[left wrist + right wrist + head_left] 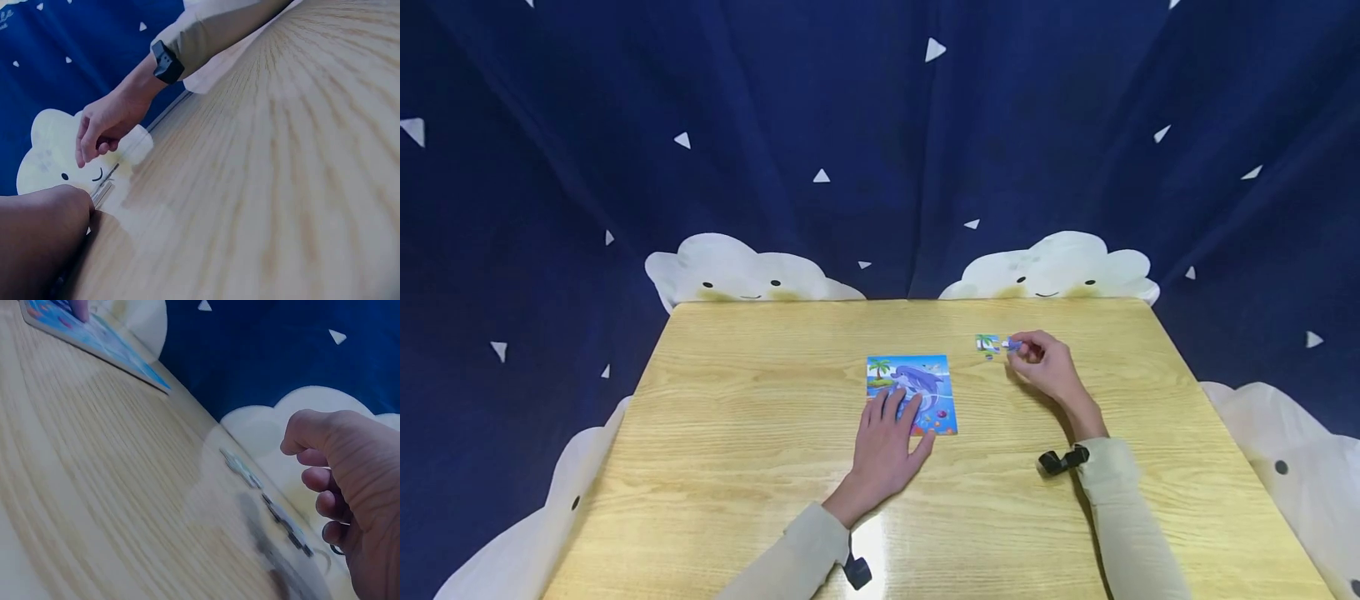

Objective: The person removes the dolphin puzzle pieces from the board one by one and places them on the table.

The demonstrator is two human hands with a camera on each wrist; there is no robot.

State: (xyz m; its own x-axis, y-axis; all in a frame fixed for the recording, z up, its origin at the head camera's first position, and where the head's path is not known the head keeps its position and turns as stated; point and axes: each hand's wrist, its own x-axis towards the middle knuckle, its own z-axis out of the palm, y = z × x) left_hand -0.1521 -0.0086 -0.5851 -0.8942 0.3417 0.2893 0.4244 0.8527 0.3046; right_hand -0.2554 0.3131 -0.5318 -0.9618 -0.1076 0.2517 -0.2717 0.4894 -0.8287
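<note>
My left hand (886,450) lies with fingers spread over the lower left of a square dolphin picture board (934,367), thumb at its bottom edge. The board shows a purple dolphin, a palm tree and blue sea. To the right, my right hand (1051,367) hovers with loosely curled fingers over two small jigsaw pieces. One jigsaw piece (985,342) shows a palm tree; the other, purple-blue piece (1013,344) is partly behind the fingertips. In the right wrist view both pieces lie flat on the table below the right hand (362,469), apart from it.
The wooden table (737,400) runs under both arms. At its back edge hangs a dark blue curtain (865,125) with white triangles and cloud shapes (1052,267). A small black camera is strapped to each wrist.
</note>
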